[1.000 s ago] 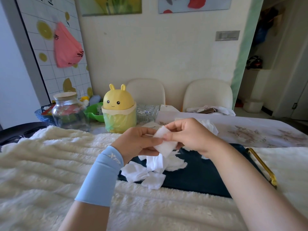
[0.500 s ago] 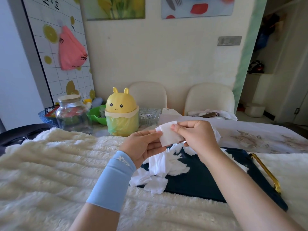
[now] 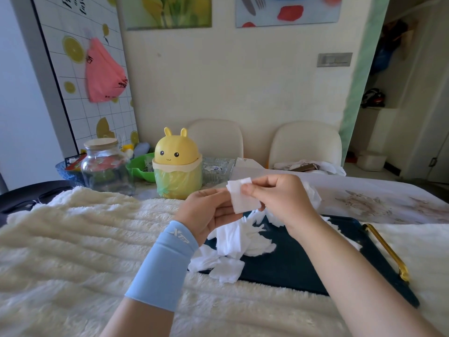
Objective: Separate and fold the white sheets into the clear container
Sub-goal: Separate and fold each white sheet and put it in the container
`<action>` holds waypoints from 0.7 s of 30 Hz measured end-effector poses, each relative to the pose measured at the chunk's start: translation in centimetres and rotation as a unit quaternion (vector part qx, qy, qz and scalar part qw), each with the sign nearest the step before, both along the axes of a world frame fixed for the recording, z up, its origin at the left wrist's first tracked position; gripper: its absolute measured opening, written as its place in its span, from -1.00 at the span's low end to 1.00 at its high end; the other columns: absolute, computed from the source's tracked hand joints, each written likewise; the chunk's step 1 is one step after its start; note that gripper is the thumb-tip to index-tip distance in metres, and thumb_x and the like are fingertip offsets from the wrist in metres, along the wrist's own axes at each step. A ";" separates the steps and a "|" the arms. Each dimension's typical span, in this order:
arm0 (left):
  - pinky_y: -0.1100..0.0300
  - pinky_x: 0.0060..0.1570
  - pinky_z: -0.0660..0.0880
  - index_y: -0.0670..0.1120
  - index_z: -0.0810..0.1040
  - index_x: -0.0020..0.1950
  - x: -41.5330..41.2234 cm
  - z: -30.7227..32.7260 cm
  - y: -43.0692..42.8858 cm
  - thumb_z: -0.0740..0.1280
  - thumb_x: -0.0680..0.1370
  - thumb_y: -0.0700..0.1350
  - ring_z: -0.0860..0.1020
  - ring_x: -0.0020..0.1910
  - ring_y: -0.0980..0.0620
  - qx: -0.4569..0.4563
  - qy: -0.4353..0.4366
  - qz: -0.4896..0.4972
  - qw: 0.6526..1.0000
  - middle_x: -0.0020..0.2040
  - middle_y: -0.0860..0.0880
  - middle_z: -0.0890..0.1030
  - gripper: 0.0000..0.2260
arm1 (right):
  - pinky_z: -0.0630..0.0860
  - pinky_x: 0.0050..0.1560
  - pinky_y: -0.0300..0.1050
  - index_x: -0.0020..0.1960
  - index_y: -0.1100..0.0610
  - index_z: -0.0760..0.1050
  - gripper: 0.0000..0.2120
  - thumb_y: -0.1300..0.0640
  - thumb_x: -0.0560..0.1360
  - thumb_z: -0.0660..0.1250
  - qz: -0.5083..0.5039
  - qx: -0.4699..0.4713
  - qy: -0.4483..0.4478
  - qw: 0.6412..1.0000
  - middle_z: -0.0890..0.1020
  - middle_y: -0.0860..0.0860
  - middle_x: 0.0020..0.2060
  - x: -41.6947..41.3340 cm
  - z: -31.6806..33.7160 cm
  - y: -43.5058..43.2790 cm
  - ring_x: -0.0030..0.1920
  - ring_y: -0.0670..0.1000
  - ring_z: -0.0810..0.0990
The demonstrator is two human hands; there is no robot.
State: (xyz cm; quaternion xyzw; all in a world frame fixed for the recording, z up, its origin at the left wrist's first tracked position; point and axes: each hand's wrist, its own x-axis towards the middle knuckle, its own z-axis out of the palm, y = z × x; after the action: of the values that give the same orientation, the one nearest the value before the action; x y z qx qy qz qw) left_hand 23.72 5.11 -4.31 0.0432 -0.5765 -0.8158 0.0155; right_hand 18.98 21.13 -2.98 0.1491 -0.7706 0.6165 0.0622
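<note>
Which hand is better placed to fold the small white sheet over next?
Probably the right hand: its fingertips pinch the upper edge of the white sheet, free to turn it down, while the left hand holds the lower left side steady.

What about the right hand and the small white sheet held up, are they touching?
Touching. The head view shows the right hand pinching the white sheet near its top edge, thumb lying across its front.
</note>
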 end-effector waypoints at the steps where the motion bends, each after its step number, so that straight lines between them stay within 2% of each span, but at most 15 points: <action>1: 0.12 -0.13 0.67 -0.28 0.62 0.09 0.0 0.1 0.0 0.26 0.62 -0.26 0.71 -0.14 -0.09 0.000 0.003 -0.004 1.000 -0.02 -0.27 0.70 -0.83 | 0.54 -0.27 -0.24 -0.17 0.05 0.70 -0.89 0.04 0.41 0.58 -0.011 0.014 0.005 1.000 0.69 -0.06 -0.38 -0.1 -0.2 -0.1 -0.41 -0.15 0.56; 4: 0.11 -0.12 0.67 -0.31 0.61 0.13 0.0 0.1 -0.1 0.27 0.62 -0.26 0.70 -0.13 -0.10 -0.006 0.003 -0.004 1.000 0.01 -0.30 0.69 -0.82 | 0.56 -0.17 -0.22 -0.20 0.00 0.66 -0.88 0.02 0.41 0.58 -0.024 0.030 0.013 0.999 0.69 -0.15 -0.30 -0.4 -0.3 0.0 -0.31 -0.21 0.60; 8: 0.14 -0.18 0.66 -0.31 0.60 0.16 0.2 0.2 -0.5 0.27 0.62 -0.25 0.70 -0.11 -0.12 -0.020 0.004 -0.012 1.000 0.03 -0.31 0.68 -0.80 | 0.65 -0.20 -0.05 -0.09 0.08 0.65 -0.85 0.03 0.45 0.55 0.022 0.027 -0.033 0.999 0.68 -0.08 -0.22 -0.2 -0.1 0.1 -0.27 -0.06 0.61; 11: 0.15 -0.21 0.64 -0.29 0.60 0.16 0.2 0.3 -0.7 0.27 0.62 -0.22 0.70 -0.11 -0.12 -0.042 0.005 -0.020 0.999 0.01 -0.30 0.69 -0.79 | 0.67 -0.22 -0.08 -0.06 0.13 0.65 -0.85 0.09 0.45 0.55 0.049 0.011 -0.059 0.997 0.70 0.02 -0.13 -0.1 0.0 0.1 -0.16 0.00 0.66; 13: 0.12 -0.20 0.65 -0.27 0.62 0.13 0.3 0.5 -0.9 0.28 0.62 -0.16 0.69 -0.11 -0.15 -0.036 0.009 -0.023 0.999 -0.02 -0.29 0.69 -0.78 | 0.60 -0.26 -0.12 -0.08 0.10 0.63 -0.85 0.13 0.42 0.57 0.047 -0.009 -0.051 0.998 0.68 0.00 -0.16 -0.1 0.0 0.0 -0.17 -0.01 0.65; 15: 0.13 -0.16 0.65 -0.23 0.64 0.09 0.4 0.7 -1.0 0.37 0.56 -0.09 0.69 -0.09 -0.14 -0.059 0.021 -0.028 0.998 -0.04 -0.25 0.70 -0.76 | 0.55 -0.30 -0.16 0.01 0.07 0.60 -0.77 0.13 0.42 0.58 0.042 -0.022 -0.036 0.998 0.69 -0.02 -0.17 0.0 0.1 -0.2 -0.20 -0.03 0.66; 18: 0.16 -0.12 0.66 -0.21 0.64 0.05 0.3 0.4 -1.4 0.45 0.49 -0.23 0.70 -0.08 -0.10 -0.115 0.029 0.001 0.993 -0.03 -0.21 0.71 -0.85 | 0.56 -0.38 -0.18 0.21 0.03 0.52 -0.60 0.13 0.43 0.56 0.031 -0.015 -0.027 0.999 0.73 0.00 -0.18 0.3 0.0 -0.7 -0.30 -0.07 0.68; 21: 0.19 -0.19 0.66 -0.21 0.63 0.02 0.1 0.1 -2.5 0.41 0.52 -0.31 0.71 -0.15 -0.09 -0.122 0.008 0.071 0.990 -0.05 -0.20 0.71 -0.90 | 0.56 -0.26 -0.18 0.23 0.00 0.51 -0.65 0.09 0.49 0.51 0.003 0.048 0.032 0.998 0.72 -0.06 -0.21 0.2 -0.6 -1.0 -0.31 -0.11 0.68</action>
State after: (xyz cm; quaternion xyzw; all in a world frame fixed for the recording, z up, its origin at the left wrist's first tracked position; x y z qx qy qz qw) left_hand 23.81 2.57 -4.16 0.0758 -0.6672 -0.7363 0.0833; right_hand 19.17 20.17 -3.60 0.1738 -0.7966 0.5737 0.0781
